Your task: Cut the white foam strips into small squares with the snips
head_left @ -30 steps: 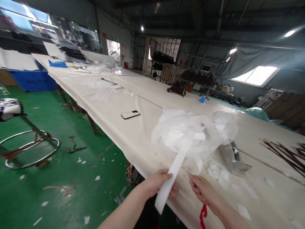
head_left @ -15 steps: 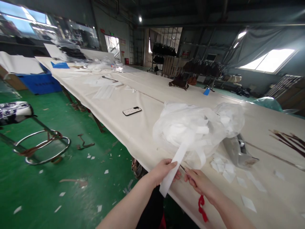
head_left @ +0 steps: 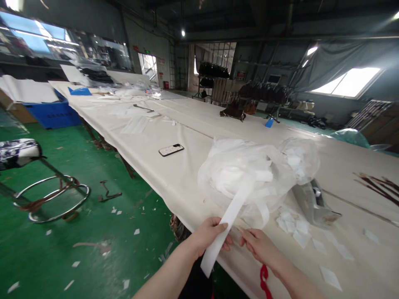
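My left hand [head_left: 213, 236] is closed on a flat white strip [head_left: 226, 228], thumb on top and fingers underneath. The strip's loose end hangs over the table edge, while its other end runs up into a clear plastic bag [head_left: 215, 166] of white strips. Close by on the right, my right hand [head_left: 255, 243] is closed around small scissors, mostly hidden by the fingers. A red ribbon [head_left: 264, 279] dangles below that hand. Small cut white pieces [head_left: 291, 224] lie on the cloth to the right of the bag.
A cream cloth covers the long table [head_left: 174, 178]. On it are a phone [head_left: 171, 150], a grey plastic bag [head_left: 316, 207] and dark strips [head_left: 378, 187]. A stool [head_left: 52, 195] stands on the green floor at left, with a blue crate [head_left: 51, 114] behind.
Both hands have come slightly lower and nearer to me, and the strip's loose end has shifted down and left. The dark blade that showed between the hands is now barely visible.
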Available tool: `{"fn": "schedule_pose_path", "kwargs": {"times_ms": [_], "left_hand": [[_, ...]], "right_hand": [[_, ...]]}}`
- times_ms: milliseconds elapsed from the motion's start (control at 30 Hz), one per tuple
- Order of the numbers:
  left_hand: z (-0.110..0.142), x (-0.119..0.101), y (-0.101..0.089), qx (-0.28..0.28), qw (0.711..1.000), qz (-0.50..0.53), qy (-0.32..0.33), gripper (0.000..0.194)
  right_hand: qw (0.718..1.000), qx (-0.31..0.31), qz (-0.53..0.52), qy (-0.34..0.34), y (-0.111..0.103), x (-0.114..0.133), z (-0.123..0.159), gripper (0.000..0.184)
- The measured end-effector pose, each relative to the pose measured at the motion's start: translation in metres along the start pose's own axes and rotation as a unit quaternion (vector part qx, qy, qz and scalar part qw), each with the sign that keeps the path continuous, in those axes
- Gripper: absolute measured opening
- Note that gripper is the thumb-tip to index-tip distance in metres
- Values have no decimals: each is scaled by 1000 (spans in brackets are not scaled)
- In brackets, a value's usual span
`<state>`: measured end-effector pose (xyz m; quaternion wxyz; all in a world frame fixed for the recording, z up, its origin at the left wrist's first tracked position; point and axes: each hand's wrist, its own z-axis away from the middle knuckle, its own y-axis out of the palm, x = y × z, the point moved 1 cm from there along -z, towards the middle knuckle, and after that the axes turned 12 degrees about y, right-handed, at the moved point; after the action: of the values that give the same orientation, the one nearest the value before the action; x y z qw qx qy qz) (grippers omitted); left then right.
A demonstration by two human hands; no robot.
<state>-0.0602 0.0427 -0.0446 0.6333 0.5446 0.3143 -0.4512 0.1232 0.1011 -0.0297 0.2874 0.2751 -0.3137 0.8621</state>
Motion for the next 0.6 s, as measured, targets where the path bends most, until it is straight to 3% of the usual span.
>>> {"fn": "schedule_pose_path", "kwargs": {"times_ms": [400, 600], "left_hand": [[9, 5, -7, -15, 1000, 23, 6, 45], [5, 6, -4, -28, 1000, 6, 11, 52]], "right_hand": [[997, 37, -57, 27, 12, 2, -4, 55], [997, 41, -63, 26, 16, 0, -3, 53]]}}
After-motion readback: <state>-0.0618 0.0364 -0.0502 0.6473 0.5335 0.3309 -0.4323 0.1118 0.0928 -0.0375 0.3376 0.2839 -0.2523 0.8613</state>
